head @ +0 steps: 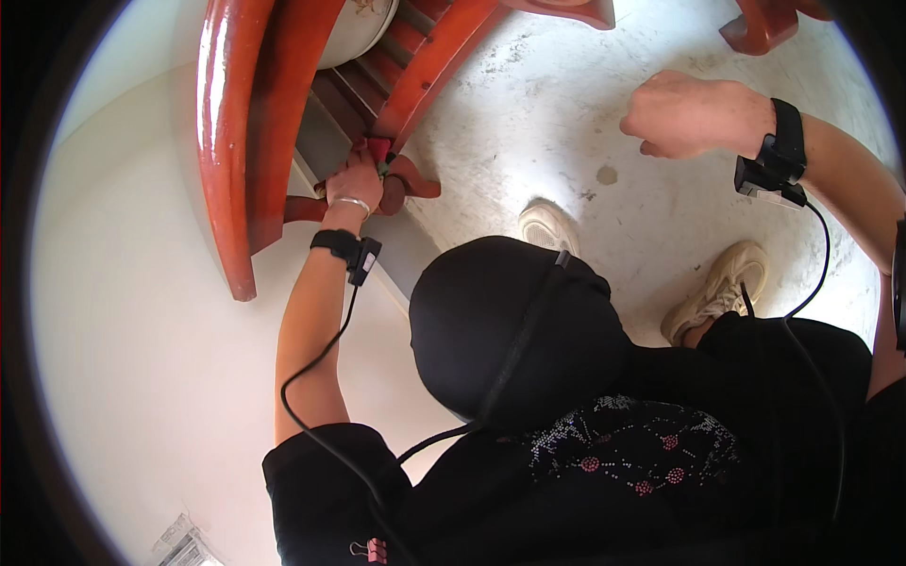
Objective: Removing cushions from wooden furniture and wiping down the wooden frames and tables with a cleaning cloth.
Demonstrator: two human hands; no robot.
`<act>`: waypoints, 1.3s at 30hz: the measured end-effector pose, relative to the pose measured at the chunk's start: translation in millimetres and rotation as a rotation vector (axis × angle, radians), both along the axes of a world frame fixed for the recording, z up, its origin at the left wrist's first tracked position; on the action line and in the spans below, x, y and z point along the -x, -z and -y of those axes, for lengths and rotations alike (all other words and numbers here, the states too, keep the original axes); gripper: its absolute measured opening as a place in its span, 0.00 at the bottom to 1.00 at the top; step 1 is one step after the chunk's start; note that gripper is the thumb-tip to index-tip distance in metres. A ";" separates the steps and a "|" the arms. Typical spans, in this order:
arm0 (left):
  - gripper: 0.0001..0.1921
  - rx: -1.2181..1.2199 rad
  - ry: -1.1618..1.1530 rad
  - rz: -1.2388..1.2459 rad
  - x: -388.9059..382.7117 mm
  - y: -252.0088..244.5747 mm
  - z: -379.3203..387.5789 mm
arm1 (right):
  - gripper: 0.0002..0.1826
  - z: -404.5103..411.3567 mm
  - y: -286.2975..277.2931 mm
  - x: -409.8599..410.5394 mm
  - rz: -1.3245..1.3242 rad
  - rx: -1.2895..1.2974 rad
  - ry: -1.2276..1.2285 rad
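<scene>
My left hand (355,185) reaches down to the low slatted shelf of a glossy red-brown wooden stand (440,67), close to the wall. Its fingers are pressed onto a bunched red cloth-like item (379,146) with a bit of green, at the shelf's near corner beside a curved wooden foot (419,177). Part of that item is covered by the fingers. Over the pale floor, apart from the furniture, hovers my right hand (690,117). Its fingers are curled in and no object shows in it; the palm is hidden.
A round pale pot (357,32) sits on the shelf. A tall curved leg (230,141) rises at left before the wall (141,297). More wooden feet (761,28) stand at top right. Cables (824,247) run from both wrist straps. My shoes (722,283) are on the floor.
</scene>
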State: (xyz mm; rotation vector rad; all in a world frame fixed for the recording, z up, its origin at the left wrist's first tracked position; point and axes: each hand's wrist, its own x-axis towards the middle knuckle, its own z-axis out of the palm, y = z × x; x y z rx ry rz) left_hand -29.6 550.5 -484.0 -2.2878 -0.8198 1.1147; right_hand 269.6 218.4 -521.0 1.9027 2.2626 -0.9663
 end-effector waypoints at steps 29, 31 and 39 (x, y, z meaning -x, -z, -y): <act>0.21 -0.202 -0.292 1.676 61.7 20.6 29.8 | 0.09 11.5 31.2 -6.1 0.054 0.228 -0.008; 0.23 -0.097 -0.286 1.919 61.8 35.3 33.3 | 0.09 21.0 34.6 -6.4 0.074 0.257 -0.018; 0.30 -0.201 -0.423 1.263 128.6 105.4 43.4 | 0.09 8.0 29.8 -0.3 0.027 0.144 0.007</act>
